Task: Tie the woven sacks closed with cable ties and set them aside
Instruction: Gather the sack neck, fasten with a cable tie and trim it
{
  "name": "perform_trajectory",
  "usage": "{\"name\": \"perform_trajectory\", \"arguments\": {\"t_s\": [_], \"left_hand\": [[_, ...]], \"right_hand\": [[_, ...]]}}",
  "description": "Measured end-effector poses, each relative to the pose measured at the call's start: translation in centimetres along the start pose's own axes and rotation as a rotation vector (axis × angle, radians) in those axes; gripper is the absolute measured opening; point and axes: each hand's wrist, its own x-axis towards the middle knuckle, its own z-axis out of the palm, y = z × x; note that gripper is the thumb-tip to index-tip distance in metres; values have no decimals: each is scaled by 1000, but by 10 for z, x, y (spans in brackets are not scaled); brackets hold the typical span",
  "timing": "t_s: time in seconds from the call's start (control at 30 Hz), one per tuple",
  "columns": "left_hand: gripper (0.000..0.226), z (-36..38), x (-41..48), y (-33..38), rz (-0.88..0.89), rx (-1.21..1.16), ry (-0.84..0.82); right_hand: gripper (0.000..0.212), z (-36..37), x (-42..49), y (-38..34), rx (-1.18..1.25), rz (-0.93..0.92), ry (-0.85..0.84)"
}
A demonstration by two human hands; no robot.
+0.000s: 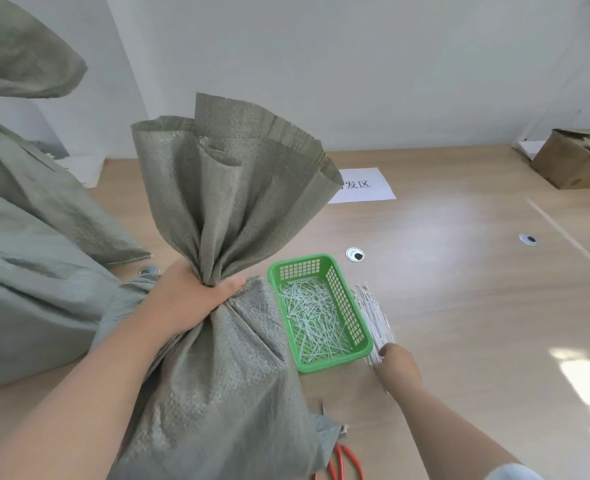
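A grey-green woven sack [217, 375] stands on the wooden table in front of me. My left hand [189, 299] grips its gathered neck, and the open mouth fans out above the fist. To the right of a green basket, a bundle of white cable ties [373, 313] lies on the table. My right hand [395, 363] rests on the near end of that bundle, fingers curled down onto the ties; whether it pinches one I cannot tell.
The green plastic basket [335, 282] holds several short cut tie ends. More woven sacks [37, 254] fill the left side. Orange-handled scissors [342, 462] lie at the near edge. A paper sign [366, 185] and a cardboard box [574, 161] sit farther back.
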Motion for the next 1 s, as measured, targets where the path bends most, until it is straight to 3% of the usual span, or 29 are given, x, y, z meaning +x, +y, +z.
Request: {"name": "perform_trajectory", "arguments": {"t_s": [0.37,0.53,0.77,1.0], "left_hand": [[43,0,0,-4,4,13,13],[44,-2,-2,-5,-4,-8,-1],[40,-4,-5,-4,-11,-45,-1],[44,-7,-11,-2,-5,-50,3]], "right_hand": [[18,17,1,9,-12,74,46],[24,11,-3,9,64,48,64],[13,-14,-26,2,291,10,163],[16,-64,-45,-25,489,-150,248]]}}
